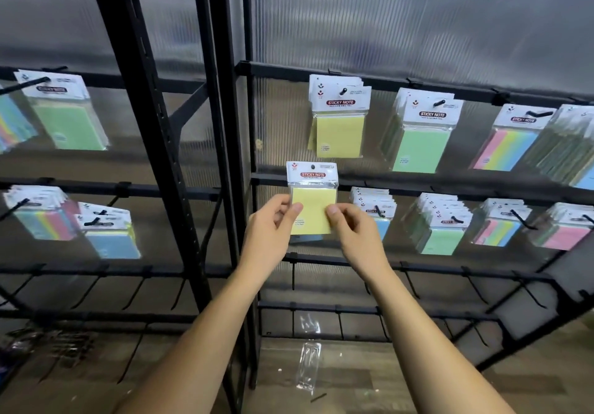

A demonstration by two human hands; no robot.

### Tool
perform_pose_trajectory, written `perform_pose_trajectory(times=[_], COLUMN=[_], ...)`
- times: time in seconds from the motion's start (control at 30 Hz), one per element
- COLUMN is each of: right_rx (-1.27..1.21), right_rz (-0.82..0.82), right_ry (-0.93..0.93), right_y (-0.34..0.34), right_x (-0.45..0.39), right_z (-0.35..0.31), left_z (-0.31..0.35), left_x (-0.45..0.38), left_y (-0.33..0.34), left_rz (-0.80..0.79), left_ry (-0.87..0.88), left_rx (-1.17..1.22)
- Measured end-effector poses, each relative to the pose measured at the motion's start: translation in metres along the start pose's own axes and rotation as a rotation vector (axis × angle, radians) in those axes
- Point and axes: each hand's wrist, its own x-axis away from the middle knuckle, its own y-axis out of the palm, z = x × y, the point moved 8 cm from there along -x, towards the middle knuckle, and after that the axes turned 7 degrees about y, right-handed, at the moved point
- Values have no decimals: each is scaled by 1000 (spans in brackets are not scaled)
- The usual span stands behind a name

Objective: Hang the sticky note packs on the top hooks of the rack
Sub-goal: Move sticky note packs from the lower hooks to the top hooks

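glossy plastic pack [312,200], matt black metal rack [154,124]

Small print on the yellow pack [311,201] is too tiny to read. Fingers [332,211] cover its lower corners. Far-left packs [13,121] and far-right packs [583,169] run off frame.

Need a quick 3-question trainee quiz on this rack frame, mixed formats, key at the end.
1. True or false: the yellow sticky note pack already hangs on a hook.
2. How many hands grip it? A) none B) one C) two
3. Fill in: the top-row hook straight above it carries packs of ___ notes.

Key: 1 false, it is held below the top row. 2 C, left hand and right hand pinch its lower part. 3 yellow.
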Motion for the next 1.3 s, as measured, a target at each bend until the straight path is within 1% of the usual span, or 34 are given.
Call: perform_pose_trajectory(times=[0.07,0.27,0.4,0.53,0.67,0.93,1.3], right_rx=[-24,-43,-79,-88,-98,-78,-52], right_rz=[42,170,287,290,299,280,259], right_ry=[-36,-108,-152,-254,-287,-206,-196], right_y=[-6,-34,-57,-61,-61,-56,-51], right_x=[2,-1,-8,-13,-23,-43,-54], right_z=[-4,-23,-46,-81,-100,-86,-78], left_z=[7,22,24,24,28,21,13], left_x=[-4,-17,-18,-20,-22,-25,-28], left_y=[5,14,17,17,16,12,15], left_rz=[-21,-72,-83,-82,-75,-68,-53], left_ry=[31,156,153,135,150,124,127], left_rx=[-23,-232,-257,-278,-278,-286,-258])
